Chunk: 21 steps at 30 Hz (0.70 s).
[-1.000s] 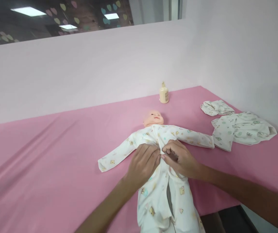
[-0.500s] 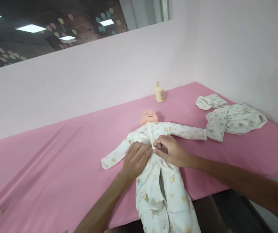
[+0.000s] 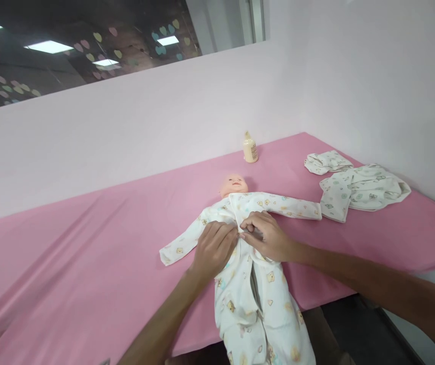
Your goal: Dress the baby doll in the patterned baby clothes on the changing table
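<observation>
A pink-covered table (image 3: 88, 263) stands in a corner against pale walls. A baby doll (image 3: 234, 185) lies face up near its front edge in a white printed sleepsuit (image 3: 255, 304), sleeves spread wide and legs reaching past the edge. A small cream bottle (image 3: 250, 148) stands upright behind the doll's head. Well to the right lie a small crumpled garment (image 3: 327, 161) and, just beside it, a heap of white printed clothes (image 3: 361, 190).

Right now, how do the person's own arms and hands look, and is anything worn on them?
The left hand and right hand are bare: no gloves, and no ring, watch or bracelet shows. The left forearm and right forearm are bare too, with no sleeve up to the picture's edge. The fingernails are too small to judge.
</observation>
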Available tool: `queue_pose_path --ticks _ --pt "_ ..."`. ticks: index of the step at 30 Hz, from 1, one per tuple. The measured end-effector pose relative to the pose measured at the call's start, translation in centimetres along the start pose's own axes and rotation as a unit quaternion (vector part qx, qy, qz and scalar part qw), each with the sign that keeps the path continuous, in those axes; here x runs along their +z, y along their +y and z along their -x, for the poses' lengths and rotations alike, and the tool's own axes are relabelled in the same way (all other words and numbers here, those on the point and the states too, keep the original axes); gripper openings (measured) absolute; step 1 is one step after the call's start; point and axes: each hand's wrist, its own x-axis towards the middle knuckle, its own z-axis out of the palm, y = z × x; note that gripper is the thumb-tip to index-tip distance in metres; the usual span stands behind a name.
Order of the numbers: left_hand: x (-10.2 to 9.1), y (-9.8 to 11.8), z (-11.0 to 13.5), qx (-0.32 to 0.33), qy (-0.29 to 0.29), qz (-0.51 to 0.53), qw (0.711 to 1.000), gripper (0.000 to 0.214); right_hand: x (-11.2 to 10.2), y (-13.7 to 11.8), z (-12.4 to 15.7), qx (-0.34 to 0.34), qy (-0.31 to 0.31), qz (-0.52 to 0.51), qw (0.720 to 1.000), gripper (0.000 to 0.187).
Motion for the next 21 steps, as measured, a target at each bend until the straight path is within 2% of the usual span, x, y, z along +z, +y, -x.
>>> queue_pose_path --ticks 8,21 --pt "0.01 0.06 -0.02 -0.008 -0.001 0.014 1.0 0.018 0.05 -0.02 0.01 0.004 0.004 0.009 1.0 0.005" --pt "0.07 0.1 0.08 -0.03 0.0 0.029 0.999 0.01 0.07 0.0 0.12 -0.004 0.01 0.018 1.0 0.005"
